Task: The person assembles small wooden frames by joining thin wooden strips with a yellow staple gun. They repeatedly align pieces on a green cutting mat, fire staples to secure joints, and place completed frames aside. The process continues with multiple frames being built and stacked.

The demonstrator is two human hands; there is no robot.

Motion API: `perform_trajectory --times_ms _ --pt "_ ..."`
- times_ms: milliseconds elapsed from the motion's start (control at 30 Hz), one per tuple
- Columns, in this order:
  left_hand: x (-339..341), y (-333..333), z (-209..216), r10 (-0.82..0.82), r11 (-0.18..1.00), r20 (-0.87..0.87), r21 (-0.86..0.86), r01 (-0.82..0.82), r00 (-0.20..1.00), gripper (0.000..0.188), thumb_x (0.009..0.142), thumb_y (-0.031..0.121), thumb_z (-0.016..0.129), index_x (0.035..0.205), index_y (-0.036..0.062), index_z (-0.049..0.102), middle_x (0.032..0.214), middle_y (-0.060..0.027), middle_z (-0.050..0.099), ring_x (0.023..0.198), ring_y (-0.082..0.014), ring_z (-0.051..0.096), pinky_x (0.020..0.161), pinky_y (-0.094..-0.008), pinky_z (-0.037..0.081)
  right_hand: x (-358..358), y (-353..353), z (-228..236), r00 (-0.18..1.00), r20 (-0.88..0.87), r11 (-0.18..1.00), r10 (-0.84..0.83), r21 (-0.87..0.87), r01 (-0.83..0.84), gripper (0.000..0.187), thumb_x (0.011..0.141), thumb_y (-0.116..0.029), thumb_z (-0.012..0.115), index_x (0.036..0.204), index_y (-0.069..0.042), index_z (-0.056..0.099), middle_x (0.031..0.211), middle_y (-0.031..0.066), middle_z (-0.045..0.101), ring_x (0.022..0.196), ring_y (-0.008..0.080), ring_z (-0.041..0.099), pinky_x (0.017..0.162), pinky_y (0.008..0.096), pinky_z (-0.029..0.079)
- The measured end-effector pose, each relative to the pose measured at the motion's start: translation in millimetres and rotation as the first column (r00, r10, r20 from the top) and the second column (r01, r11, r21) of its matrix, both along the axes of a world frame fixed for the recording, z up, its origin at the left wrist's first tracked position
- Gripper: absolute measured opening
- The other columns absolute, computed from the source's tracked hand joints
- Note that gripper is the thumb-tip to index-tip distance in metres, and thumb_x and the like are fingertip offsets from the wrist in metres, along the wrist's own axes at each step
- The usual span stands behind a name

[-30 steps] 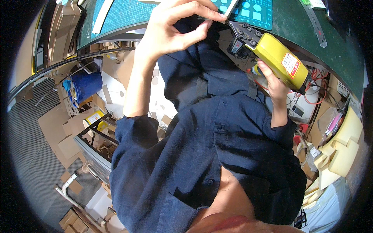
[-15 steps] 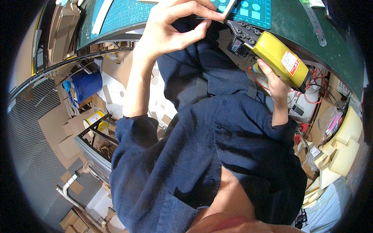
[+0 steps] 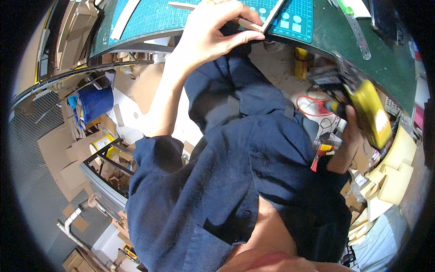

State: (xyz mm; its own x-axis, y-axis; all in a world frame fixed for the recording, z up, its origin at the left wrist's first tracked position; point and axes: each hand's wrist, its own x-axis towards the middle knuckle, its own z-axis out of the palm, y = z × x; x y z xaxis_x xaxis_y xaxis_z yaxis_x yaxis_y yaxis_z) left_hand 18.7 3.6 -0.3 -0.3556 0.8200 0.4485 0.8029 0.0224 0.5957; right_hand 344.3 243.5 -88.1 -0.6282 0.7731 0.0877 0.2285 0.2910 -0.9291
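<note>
My left hand [image 3: 213,34] is raised at the table's front edge, fingers pinched on a thin pale wooden strip [image 3: 251,25] that lies on the teal cutting mat [image 3: 154,16]. My right hand [image 3: 351,131] is low at the right, below the table edge, gripping a yellow and black power tool [image 3: 369,113] that looks blurred with motion. My dark blue shirt [image 3: 253,181] fills the middle of the view.
A dark green mat [image 3: 385,63] covers the table's right part, with a metal ruler [image 3: 360,36] on it. Below lie a blue bucket [image 3: 95,102], cardboard scraps [image 3: 59,149], a metal rack [image 3: 104,181], red cable [image 3: 312,106] and foam blocks [image 3: 394,172] at right.
My right hand has carried the yellow tool down and to the right, away from the table edge. My left hand stays on the wooden strip.
</note>
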Motion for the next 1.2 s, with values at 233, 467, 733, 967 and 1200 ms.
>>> perform_trajectory --times_ms 233,467,733,967,1200 --pt "-7 -1 -6 -0.025 1.000 -0.241 -0.008 0.024 0.970 0.014 0.082 0.018 0.085 0.093 0.0129 0.078 0.092 0.0020 0.076 0.087 -0.0176 0.066 0.082 -0.0330 0.048 106 102 91 0.959 0.247 0.851 -0.138 0.525 -0.013 0.030 0.098 -0.007 0.068 0.126 0.003 0.070 0.125 0.0144 0.072 0.108 0.0199 0.070 0.098 0.0355 0.053" --pt "-16 -3 -10 -0.048 0.996 -0.250 -0.089 0.026 0.967 0.019 0.099 0.031 0.068 0.109 0.0185 0.077 0.093 0.0012 0.072 0.091 -0.0164 0.064 0.086 -0.0330 0.045 55 146 118 0.953 0.188 0.579 -0.237 0.815 -0.017 0.041 0.089 0.007 0.066 0.129 -0.003 0.067 0.124 0.0093 0.073 0.113 0.0248 0.069 0.100 0.0343 0.051" --pt "-22 -35 13 0.197 0.977 -0.280 -0.024 -0.213 0.939 0.047 0.083 0.030 0.082 0.127 0.0173 0.070 0.123 -0.0055 0.070 0.120 -0.0262 0.061 0.114 -0.0443 0.036 3 169 94 0.882 0.332 0.406 -0.334 0.895 -0.183 0.050 0.087 0.004 0.067 0.134 -0.013 0.064 0.127 0.0076 0.069 0.117 0.0299 0.065 0.100 0.0377 0.051" --pt "-81 -74 21 0.089 0.958 -0.166 -0.257 -0.130 0.982 0.024 0.083 0.021 0.080 0.105 0.0146 0.072 0.106 -0.0005 0.071 0.110 -0.0184 0.066 0.124 -0.0487 0.026 -23 190 95 0.903 0.400 0.624 -0.156 0.749 -0.223 0.053 0.083 0.002 0.072 0.134 -0.003 0.062 0.134 0.0136 0.065 0.126 0.0302 0.061 0.109 0.0375 0.045" --pt "-113 -81 50 -0.060 0.992 0.348 -0.086 0.095 0.936 0.020 0.087 0.020 0.083 0.101 0.0079 0.075 0.103 -0.0038 0.074 0.105 -0.0169 0.069 0.108 -0.0374 0.049 -13 194 97 0.890 0.455 0.736 -0.008 0.605 -0.303 0.068 0.080 0.006 0.072 0.146 -0.005 0.053 0.142 0.0130 0.057 0.133 0.0291 0.054 0.116 0.0371 0.038"
